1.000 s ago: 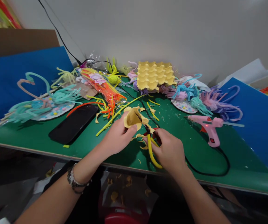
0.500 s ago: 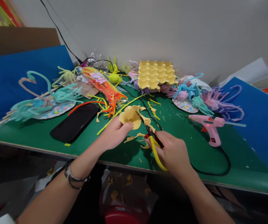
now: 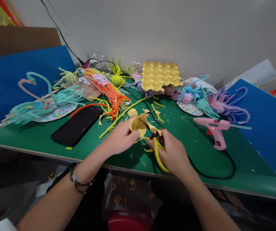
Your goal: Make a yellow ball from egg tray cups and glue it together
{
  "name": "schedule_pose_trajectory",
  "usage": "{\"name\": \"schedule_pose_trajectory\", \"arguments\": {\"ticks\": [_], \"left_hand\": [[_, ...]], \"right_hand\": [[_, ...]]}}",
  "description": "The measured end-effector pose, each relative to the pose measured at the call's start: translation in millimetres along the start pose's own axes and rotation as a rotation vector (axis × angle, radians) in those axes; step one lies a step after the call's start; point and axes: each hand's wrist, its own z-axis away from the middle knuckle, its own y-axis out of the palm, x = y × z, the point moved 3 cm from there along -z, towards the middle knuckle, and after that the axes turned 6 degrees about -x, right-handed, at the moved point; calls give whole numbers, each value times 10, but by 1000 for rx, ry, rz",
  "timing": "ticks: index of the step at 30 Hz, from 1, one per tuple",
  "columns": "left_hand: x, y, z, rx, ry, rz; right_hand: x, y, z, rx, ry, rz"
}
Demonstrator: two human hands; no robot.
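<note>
My left hand (image 3: 120, 138) pinches a yellow egg-carton cup piece (image 3: 138, 123) just above the green table (image 3: 44, 139). My right hand (image 3: 173, 154) grips yellow-handled scissors (image 3: 157, 154), whose dark blades reach up into the edge of the cup piece. Small yellow offcuts (image 3: 148, 150) lie on the table under both hands. A yellow egg carton tray (image 3: 159, 77) stands farther back against the wall.
A black phone (image 3: 76, 125) lies to the left. To the right rests a pink glue gun (image 3: 214, 131), its black cord (image 3: 214, 175) looping near the front edge. Pipe cleaners (image 3: 106, 93), decorated paper plates (image 3: 56, 112) and blue foam sheets (image 3: 265, 128) crowd the back and sides.
The cup piece has been turned in my left hand and the scissors have shifted slightly up and left, closing on its edge. More yellow scraps lie below.
</note>
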Motion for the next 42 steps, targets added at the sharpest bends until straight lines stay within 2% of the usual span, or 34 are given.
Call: {"name": "schedule_pose_trajectory", "arguments": {"ticks": [4, 7, 10, 12, 15, 18, 22, 25, 29, 32, 37, 42], "left_hand": [[-27, -6, 2, 21, 1, 89], [-21, -23, 14, 42, -106, 227], [19, -38, 15, 38, -193, 280], [57, -52, 2, -29, -215, 327], [105, -60, -9, -193, -239, 418], [84, -26, -3, -236, -204, 418], [-29, 1, 16, -238, -9, 320], [-58, 8, 25, -193, 25, 184], [-53, 25, 26, -11, 2, 67], [-59, 20, 29, 65, -7, 15], [-93, 3, 38, 86, 14, 66], [-94, -2, 45, 116, -22, 197]], "right_hand": [[10, -4, 8, -111, -66, -2], [30, -27, 30, -232, -154, -10], [57, -60, 43, -301, -240, -23], [76, -86, 44, -326, -281, -28], [100, -119, 42, -334, -301, -57], [111, -131, 39, -337, -280, -89], [86, -83, 30, -290, -202, -117], [54, -32, 22, -223, -148, -94], [34, -3, 22, -120, -102, -34], [41, 0, 34, -84, -97, -29], [77, -36, 63, -204, -181, -39], [100, -87, 93, -347, -298, 26]]}}
